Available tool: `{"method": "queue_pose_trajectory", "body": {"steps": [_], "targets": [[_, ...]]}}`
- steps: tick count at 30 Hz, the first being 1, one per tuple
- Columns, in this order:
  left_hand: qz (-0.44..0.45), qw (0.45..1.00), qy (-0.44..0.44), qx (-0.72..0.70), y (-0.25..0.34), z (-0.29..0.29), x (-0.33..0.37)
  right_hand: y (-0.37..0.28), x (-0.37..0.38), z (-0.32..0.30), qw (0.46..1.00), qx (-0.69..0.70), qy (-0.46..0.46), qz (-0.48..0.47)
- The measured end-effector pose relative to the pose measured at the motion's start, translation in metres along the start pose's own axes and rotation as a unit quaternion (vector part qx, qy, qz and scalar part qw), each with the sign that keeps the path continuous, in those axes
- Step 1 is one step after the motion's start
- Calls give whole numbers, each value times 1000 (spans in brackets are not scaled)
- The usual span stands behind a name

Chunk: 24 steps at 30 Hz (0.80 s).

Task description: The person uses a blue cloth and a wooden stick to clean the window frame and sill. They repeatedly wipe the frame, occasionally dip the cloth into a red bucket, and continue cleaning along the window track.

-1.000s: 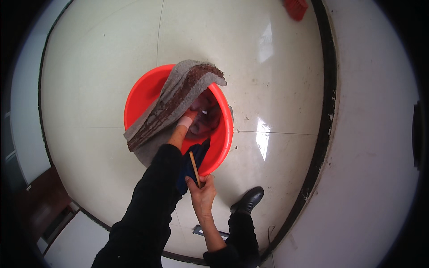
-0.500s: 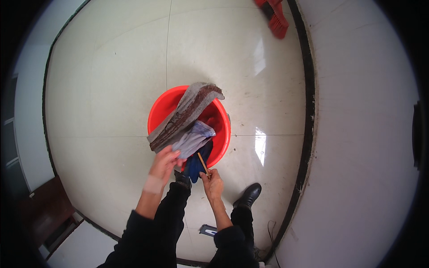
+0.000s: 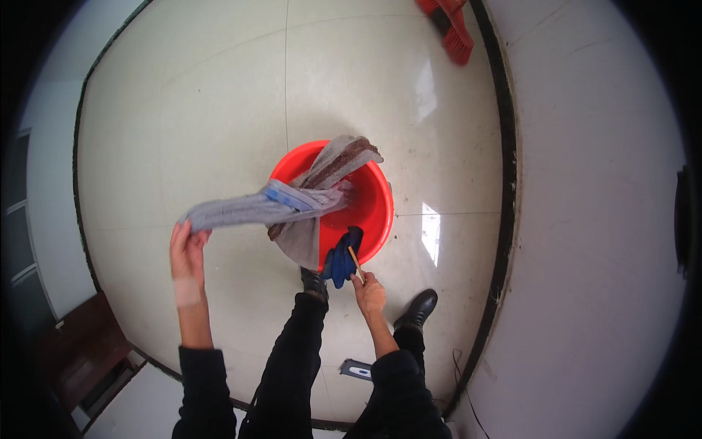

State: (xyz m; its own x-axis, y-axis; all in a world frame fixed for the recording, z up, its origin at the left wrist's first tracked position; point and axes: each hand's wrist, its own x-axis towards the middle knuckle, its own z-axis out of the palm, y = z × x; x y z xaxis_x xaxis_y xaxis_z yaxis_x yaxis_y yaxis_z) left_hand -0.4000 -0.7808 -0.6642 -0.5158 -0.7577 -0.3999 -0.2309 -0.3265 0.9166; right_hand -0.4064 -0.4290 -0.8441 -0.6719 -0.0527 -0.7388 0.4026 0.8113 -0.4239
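My left hand (image 3: pixel 189 249) is closed on one end of a grey-blue cloth (image 3: pixel 238 211). The cloth stretches left, out over the rim of a red bucket (image 3: pixel 381 241), and its other end drops inside. Under it, a grey towel with a brown stripe (image 3: pixel 338 164) drapes across the bucket from rim to rim. My right hand (image 3: pixel 371 293) grips a short, light wooden stick (image 3: pixel 356 260) at the near rim. Behind the stick, a dark blue, glove-like cloth (image 3: pixel 338 265) hangs over the rim; whether my right fingers also touch it, I cannot tell.
A red broom head (image 3: pixel 456 44) lies by the right wall at the far end. My black shoes (image 3: pixel 417 309) stand near the bucket. A dark, flat object (image 3: pixel 356 369) lies on the tiles between my legs, and a thin cable (image 3: pixel 468 395) runs by the right wall.
My left hand has moved left, pulling the grey-blue cloth out long across the rim. The striped towel's near end has spread. My right hand stays near the rim with the stick.
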Motion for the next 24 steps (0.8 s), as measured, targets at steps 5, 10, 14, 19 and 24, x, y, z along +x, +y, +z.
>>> {"method": "queue_pose_trajectory", "body": {"steps": [5,10,14,19,24], "targets": [[-188,958,23,216,-92,-22,76,3,-14,-9,999,-34,-35,-13],[-139,964,-67,216,-144,-27,19,10,-52,-35,994,-28,-25,-105],[-318,933,-101,138,-149,17,-68,-7,-93,-85,997,42,-44,-37],[-355,881,-309,56,-94,101,-184,-48,-145,-165,987,143,-36,-55],[-283,864,-411,-71,-23,182,-250,-70,-204,-214,979,110,24,-172]]}}
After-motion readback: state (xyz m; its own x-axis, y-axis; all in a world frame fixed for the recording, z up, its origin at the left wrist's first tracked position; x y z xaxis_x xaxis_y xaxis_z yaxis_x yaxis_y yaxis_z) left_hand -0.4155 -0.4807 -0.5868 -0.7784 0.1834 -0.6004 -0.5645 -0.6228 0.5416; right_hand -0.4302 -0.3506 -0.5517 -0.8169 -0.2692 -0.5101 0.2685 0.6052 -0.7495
